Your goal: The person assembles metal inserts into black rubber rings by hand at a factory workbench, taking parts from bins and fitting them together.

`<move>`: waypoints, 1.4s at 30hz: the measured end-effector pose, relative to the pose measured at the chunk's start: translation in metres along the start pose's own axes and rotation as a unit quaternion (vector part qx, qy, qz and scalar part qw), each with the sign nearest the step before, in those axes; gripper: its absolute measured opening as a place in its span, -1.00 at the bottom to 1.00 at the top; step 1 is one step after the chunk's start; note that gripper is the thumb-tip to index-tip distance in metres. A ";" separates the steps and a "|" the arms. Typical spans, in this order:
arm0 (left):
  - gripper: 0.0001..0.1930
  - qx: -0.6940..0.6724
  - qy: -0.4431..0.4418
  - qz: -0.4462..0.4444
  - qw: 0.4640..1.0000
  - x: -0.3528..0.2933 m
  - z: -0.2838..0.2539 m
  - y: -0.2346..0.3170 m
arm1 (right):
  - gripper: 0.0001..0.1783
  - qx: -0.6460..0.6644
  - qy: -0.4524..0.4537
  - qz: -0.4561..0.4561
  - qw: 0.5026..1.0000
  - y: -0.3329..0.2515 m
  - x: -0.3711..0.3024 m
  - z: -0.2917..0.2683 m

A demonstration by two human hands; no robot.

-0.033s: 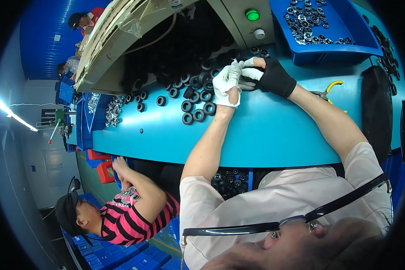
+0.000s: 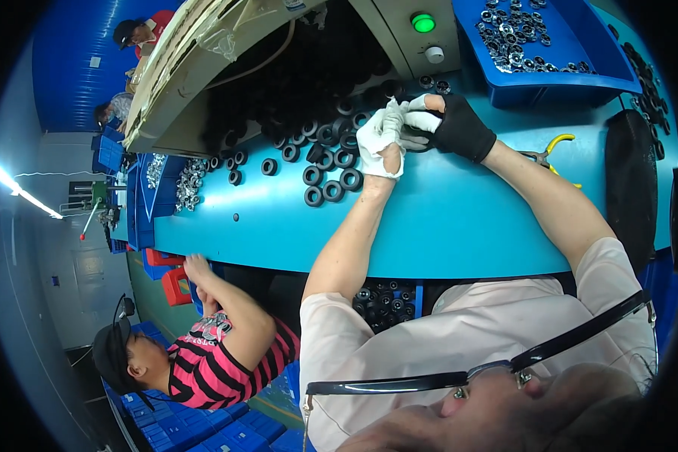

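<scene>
In the upper middle of the table, my hands meet with the fingers bent and pressed together. My left hand (image 2: 380, 143) wears a white glove, with a patch of bare skin at the thumb base. A black fingerless glove covers my right hand (image 2: 461, 131), with white covering on some fingers. Whatever they pinch between them is hidden by the fingers. Close beside my left hand lie several black rubber rings (image 2: 350, 170) that look like small tyres. Two small dark wheel-like parts (image 2: 442, 87) rest just beyond my right hand.
A machine with a green light (image 2: 423, 23) and a dark opening full of rings stands at the back. A blue bin (image 2: 550, 96) holds shiny hubs. Yellow-handled pliers (image 2: 557, 141) lie by my right forearm, near a long black object (image 2: 630, 188). A co-worker (image 2: 226, 354) sits at left.
The co-worker's raised hand at the left has shifted slightly up and to the left. My own hands keep the same place and grip.
</scene>
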State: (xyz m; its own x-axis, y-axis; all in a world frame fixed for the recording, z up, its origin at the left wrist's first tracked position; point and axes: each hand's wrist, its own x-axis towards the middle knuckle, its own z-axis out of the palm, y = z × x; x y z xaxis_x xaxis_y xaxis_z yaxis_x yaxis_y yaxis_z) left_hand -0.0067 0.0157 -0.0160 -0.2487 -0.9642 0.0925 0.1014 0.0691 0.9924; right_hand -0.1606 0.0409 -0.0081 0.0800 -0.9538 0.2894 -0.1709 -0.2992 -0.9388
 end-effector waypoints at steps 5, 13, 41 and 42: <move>-0.79 0.047 0.028 0.038 0.998 -0.006 0.006 0.008 | -0.76 -0.014 0.024 0.021 0.999 0.002 0.003 0.005; -0.74 -0.039 -0.005 -0.039 0.998 0.007 -0.001 0.017 | -0.61 0.091 -0.048 0.072 0.992 0.000 0.004 -0.005; -0.72 0.040 -0.051 -0.060 0.996 0.008 -0.004 0.016 | -0.62 0.024 0.004 0.054 0.998 0.000 -0.007 0.008; -0.72 0.055 -0.040 -0.069 0.995 0.007 -0.003 0.017 | -0.63 -0.005 0.017 0.019 1.000 0.000 -0.008 0.009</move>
State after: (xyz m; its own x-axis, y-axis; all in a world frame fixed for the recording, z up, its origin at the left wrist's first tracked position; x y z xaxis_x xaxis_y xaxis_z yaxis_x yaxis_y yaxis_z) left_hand -0.0035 0.0097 0.0016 -0.3285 -0.9435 -0.0428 -0.0446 -0.0298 0.9986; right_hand -0.1528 0.0490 -0.0123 0.0393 -0.9647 0.2606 -0.1825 -0.2633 -0.9473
